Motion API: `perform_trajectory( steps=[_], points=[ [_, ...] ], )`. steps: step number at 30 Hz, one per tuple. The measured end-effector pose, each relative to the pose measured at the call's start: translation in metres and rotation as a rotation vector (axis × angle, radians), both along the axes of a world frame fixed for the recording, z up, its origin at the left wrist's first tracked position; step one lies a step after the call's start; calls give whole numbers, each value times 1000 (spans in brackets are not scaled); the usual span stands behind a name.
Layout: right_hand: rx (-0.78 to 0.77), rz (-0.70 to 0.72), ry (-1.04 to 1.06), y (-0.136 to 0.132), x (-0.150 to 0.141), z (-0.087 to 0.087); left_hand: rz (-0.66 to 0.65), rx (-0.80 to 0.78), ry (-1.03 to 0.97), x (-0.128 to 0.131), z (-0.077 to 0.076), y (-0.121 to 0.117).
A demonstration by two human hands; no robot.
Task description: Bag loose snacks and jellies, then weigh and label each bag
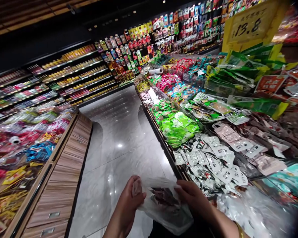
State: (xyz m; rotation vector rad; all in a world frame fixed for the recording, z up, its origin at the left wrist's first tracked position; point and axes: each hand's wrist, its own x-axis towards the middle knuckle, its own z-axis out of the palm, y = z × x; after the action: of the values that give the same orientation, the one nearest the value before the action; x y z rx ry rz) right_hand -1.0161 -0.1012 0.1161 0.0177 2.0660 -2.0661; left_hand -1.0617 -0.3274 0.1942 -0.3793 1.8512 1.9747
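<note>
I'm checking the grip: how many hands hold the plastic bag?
2: the left hand on the left edge of the plastic bag, the right hand on its right.

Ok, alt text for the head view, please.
Left hand and right hand hold a translucent plastic bag with dark contents in a supermarket aisle. At right, white packets and bright-green packets lie heaped; a yellow price sign reads 13.8.
</note>
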Motion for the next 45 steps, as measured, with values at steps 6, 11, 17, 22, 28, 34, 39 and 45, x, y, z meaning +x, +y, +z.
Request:
perform_trajectory(
  steps=[6,11,17,22,28,34,39,45],
  points=[
    [-114,-102,-26,-24,45,9,-189,-249,93,42,-26,-64],
    [-127,-236,9,-72,101,12,-495,-636,257,84,-63,-118],
    [38,-381,39,-135,172,10,-817,-728,165,146,-75,-187],
    [102,-473,-19,-184,232,15,-759,-366,-87,186,-68,-246],
    [118,-458,-106,-228,295,25,-501,-167,-34,243,-65,-297],
    [529,-385,-54,-252,363,25,-321,-103,-5,323,-69,-332],
    [799,-305,-3,-261,442,10,-263,-126,1,400,-67,-350],
    [259,-375,-31,-277,557,-30,-98,140,-18,521,-41,-355]
  ],
)
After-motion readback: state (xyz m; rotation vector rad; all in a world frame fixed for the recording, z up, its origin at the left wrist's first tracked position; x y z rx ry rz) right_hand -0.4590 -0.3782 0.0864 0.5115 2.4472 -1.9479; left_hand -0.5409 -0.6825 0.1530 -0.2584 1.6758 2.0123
